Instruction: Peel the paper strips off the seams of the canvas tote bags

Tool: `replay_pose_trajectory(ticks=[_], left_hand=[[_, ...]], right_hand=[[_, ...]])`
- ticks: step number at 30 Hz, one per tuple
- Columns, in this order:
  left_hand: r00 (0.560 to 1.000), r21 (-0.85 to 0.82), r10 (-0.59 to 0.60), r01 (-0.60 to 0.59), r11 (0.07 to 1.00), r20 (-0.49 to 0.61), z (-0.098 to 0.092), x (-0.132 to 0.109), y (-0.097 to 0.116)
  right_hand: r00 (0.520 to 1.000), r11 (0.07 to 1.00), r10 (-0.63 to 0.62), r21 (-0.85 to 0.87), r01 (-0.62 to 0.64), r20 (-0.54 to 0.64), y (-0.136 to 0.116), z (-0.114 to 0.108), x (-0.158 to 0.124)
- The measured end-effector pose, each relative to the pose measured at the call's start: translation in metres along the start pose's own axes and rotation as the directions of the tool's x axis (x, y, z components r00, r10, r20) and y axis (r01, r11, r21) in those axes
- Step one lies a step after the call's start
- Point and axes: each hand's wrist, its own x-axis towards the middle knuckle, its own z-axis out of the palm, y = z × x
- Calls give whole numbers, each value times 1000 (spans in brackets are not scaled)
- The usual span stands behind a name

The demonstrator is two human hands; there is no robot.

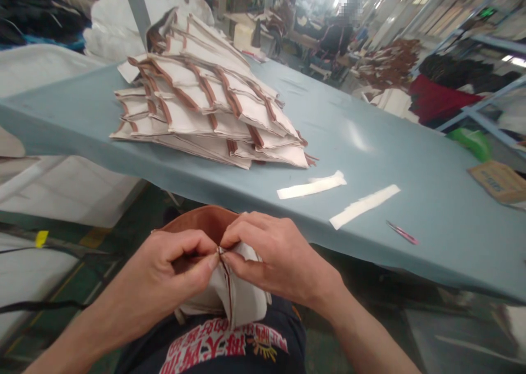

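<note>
A cream fabric piece with brown trim [246, 300], which looks like a sewn bag, is held in front of my body, below the table edge. My left hand [176, 264] pinches its seam between thumb and forefinger. Right beside it, my right hand [267, 253] pinches the same seam, so the fingertips of both hands almost meet. A dark line of stitching or edging runs down from the pinch. Behind the hands curves a brown panel [201, 220] of the piece. What lies exactly between the fingertips is too small to make out.
On the blue-grey table [329, 122] lies a stack of cream pieces with brown edging [197, 95]. Two pale strips [365, 205] and pink-handled thread snips [402, 232] are near the front edge. A cardboard box [499, 181] stands at the right. White bins [69, 190] flank the left; a person [335, 37] sits far back.
</note>
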Motion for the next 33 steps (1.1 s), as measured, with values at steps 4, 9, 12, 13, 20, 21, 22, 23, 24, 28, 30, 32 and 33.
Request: replay_pose_trajectory(ticks=[4, 9, 12, 13, 20, 21, 22, 23, 24, 28, 30, 32, 33], left_hand=[[987, 129, 135, -124, 984, -86, 5, 1, 11], [967, 227, 189, -148, 963, -172, 12, 5, 23], [968, 205, 152, -111, 973, -201, 16, 6, 15], [977, 144, 106, -79, 986, -186, 18, 6, 9], [959, -445, -243, 284, 849, 148, 25, 5, -30], [953, -460, -250, 303, 834, 173, 26, 4, -33], [950, -462, -253, 311, 830, 184, 26, 4, -36], [949, -459, -252, 313, 832, 190, 26, 3, -38], [950, -455, -244, 308, 836, 195, 26, 3, -39], [974, -320, -182, 218, 922, 138, 20, 1, -35], [981, -185, -167, 183, 966, 100, 16, 1, -26], [982, -87, -159, 168, 982, 98, 11, 2, -17], [983, -60, -150, 157, 986, 109, 8, 3, -12]], right_hand=[[998, 971, -67, -230, 62, -13, -9, 1, -1], [989, 937, -52, -349, 1, -136, -15, 14, 0], [984, 955, 60, -276, -105, -166, -12, 24, -1], [979, 963, 117, -220, -153, -168, -11, 26, -1], [817, 695, 549, 446, -564, 177, 3, 28, -6], [805, 660, 556, 479, -579, 208, 5, 28, -7], [798, 639, 557, 496, -589, 230, 6, 27, -7], [796, 630, 554, 501, -593, 245, 7, 27, -8], [797, 634, 549, 496, -594, 253, 7, 26, -8], [840, 733, 500, 415, -539, 209, 5, 21, -6], [888, 813, 435, 358, -459, 149, 4, 19, -5], [936, 885, 342, 305, -351, 85, 4, 17, -6], [953, 908, 297, 290, -302, 64, 4, 15, -6]])
